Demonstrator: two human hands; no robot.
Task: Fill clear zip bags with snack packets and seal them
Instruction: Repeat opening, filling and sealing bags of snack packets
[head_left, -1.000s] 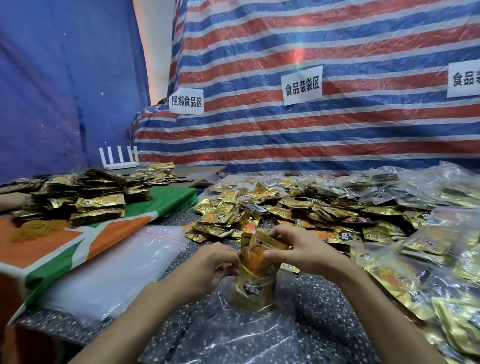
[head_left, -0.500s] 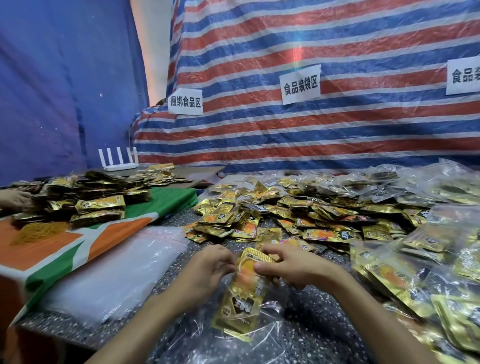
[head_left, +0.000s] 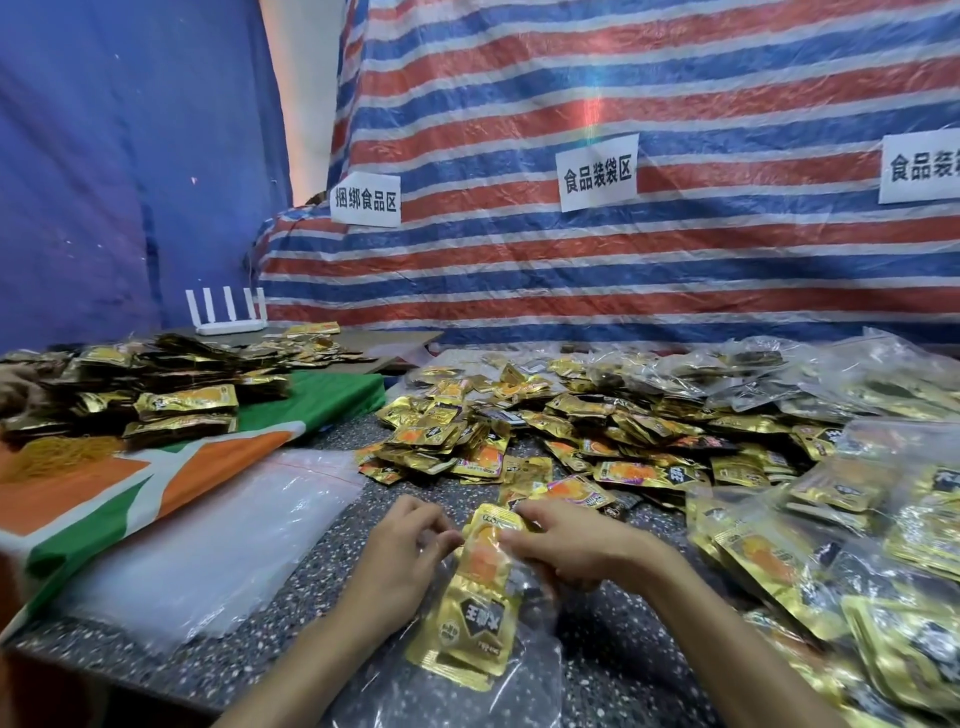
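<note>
**A:** While both hands crowd together near the front edge of the table (head_left: 322, 618), what are they gripping?

**B:** The mouth of the clear zip bag (head_left: 524, 680). The left hand (head_left: 410, 556) pinches its left side and the right hand (head_left: 571, 545) its right. The fingertips are pressed together on the film, probably to pull the opening taut.

**A:** And the snacks?

**B:** The gold packets (head_left: 470, 618) sit stacked inside it. The top one pokes up between the hands, so I judge the zip is not yet closed. The bag's lower part lies on the table, toward the front edge.

**A:** Why is the loose heap (head_left: 545, 431) so near?

**B:** For easy reach, I'd say: it lies mid-table, just beyond the hands. The empty bags (head_left: 208, 545) lie toward the left edge and the filled bags (head_left: 831, 571) along the right. That likely separates supply from finished work.
</note>
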